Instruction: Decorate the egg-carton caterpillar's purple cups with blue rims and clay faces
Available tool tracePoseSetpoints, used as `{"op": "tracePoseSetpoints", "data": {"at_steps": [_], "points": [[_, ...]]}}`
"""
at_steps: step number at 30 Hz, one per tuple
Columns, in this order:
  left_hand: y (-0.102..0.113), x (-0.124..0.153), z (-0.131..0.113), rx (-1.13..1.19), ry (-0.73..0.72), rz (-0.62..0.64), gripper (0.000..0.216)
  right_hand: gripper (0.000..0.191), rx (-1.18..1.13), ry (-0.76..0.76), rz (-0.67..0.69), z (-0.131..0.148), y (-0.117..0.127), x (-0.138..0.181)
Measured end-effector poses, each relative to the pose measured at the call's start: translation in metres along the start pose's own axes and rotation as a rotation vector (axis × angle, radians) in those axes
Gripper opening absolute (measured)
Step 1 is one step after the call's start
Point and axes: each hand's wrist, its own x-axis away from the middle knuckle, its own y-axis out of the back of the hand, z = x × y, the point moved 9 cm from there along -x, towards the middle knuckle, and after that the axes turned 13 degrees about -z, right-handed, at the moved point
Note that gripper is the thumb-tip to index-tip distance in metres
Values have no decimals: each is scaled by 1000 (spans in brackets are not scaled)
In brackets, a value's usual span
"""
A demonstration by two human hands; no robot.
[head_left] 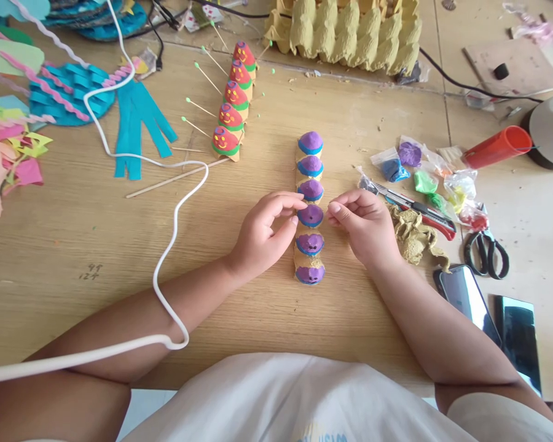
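A strip of egg-carton cups [310, 215] lies lengthwise before me, its cups covered in purple clay with blue rims. The nearest two cups carry small dark dots and a dark mouth line; the one in front of my fingers has a single dark dot. At the strip's left edge is my left hand [267, 230], thumb and forefinger apart, fingertips against or just beside a middle cup. To the right of the same cup, my right hand [364, 221] is closed in a pinch. Whatever may be between its fingertips is too small to make out.
Further back stands a red-and-green caterpillar [233, 104] with green-tipped sticks beside it. Bags of coloured clay [426, 175], a utility knife [415, 205], scissors [486, 252] and phones [470, 301] lie right. A white cable [175, 215] crosses the left side. Egg cartons [350, 37] sit behind.
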Motion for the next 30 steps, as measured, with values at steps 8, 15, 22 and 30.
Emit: {"op": "tracePoseSetpoints", "data": {"at_steps": [8, 15, 22, 30], "points": [[2, -1, -7, -20, -71, -19, 19, 39, -74, -79, -37, -7, 5, -2], [3, -2, -14, -41, -120, -26, 19, 36, 46, 80, -44, 5, 5, 4], [1, -3, -25, -100, -172, -26, 14, 42, 120, 170, 18, 17, -2, 17], [1, -2, -25, -101, -176, -25, 16, 41, 34, 122, 26, 16, -4, 15]]}}
